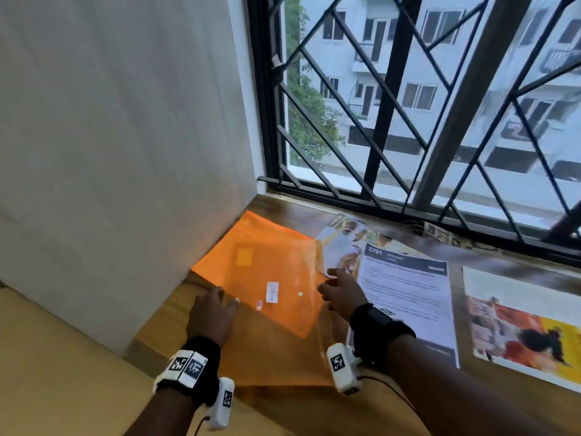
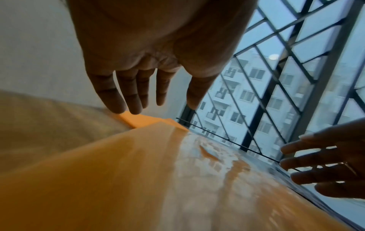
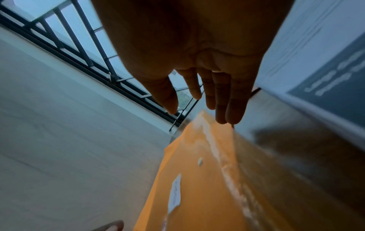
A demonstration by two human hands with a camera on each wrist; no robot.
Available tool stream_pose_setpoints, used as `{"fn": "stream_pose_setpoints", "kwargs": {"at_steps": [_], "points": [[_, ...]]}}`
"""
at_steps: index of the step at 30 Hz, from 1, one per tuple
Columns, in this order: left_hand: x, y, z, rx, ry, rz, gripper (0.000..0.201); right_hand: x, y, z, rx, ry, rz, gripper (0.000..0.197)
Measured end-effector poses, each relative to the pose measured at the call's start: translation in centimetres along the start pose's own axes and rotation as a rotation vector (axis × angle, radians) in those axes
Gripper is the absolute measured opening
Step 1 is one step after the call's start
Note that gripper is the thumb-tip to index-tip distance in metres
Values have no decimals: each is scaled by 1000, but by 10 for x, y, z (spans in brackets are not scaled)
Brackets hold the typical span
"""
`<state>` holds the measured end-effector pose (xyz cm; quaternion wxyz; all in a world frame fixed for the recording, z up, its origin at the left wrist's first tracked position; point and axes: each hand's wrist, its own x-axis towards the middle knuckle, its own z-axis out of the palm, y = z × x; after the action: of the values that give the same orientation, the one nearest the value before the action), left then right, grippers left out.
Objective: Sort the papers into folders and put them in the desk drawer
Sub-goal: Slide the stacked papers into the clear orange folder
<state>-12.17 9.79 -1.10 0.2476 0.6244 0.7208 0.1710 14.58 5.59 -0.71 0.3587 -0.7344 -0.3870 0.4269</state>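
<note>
An orange see-through folder (image 1: 267, 272) lies on the wooden desk (image 1: 283, 206) in the corner by the wall; it bears a small white label (image 1: 272, 291) and a snap button. My left hand (image 1: 223, 302) is at the folder's near left edge, fingers straight, holding nothing. My right hand (image 1: 330, 284) is at its right edge, fingers also straight. The left wrist view shows my left hand (image 2: 158, 103) spread just above the folder (image 2: 118, 179). In the right wrist view my right hand (image 3: 197, 106) hovers over the folder (image 3: 197, 187). A printed document (image 1: 408, 294) lies right of it.
A colourful flyer (image 1: 342, 243) lies partly under the document. A photo print (image 1: 518, 322) sits further right, and a newspaper (image 1: 446, 236) along the window sill. A white wall (image 1: 125, 152) bounds the left; a black window grille (image 1: 408, 121) stands behind the desk.
</note>
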Motion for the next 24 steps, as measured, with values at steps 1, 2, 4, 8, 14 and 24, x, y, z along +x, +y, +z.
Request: {"fn": "stream_pose_setpoints", "kwargs": {"at_steps": [1,2,4,8,14,24], "points": [[0,6,1,27,15,33,51,-2,3,-6,-36,21,-14,58],[0,15,5,38,17,75,53,-6,6,-15,-54,49,-27,56],[1,37,16,38,-4,184,51,-17,14,-36,-79,116,-52,49],[2,85,43,3,-73,341,48,-35,44,-82,-189,200,-3,45],[9,161,91,63,-225,450,54,-41,80,-125,-534,173,112,71],[35,247,159,387,-433,612,49,-30,112,-137,-691,39,158,104]]}}
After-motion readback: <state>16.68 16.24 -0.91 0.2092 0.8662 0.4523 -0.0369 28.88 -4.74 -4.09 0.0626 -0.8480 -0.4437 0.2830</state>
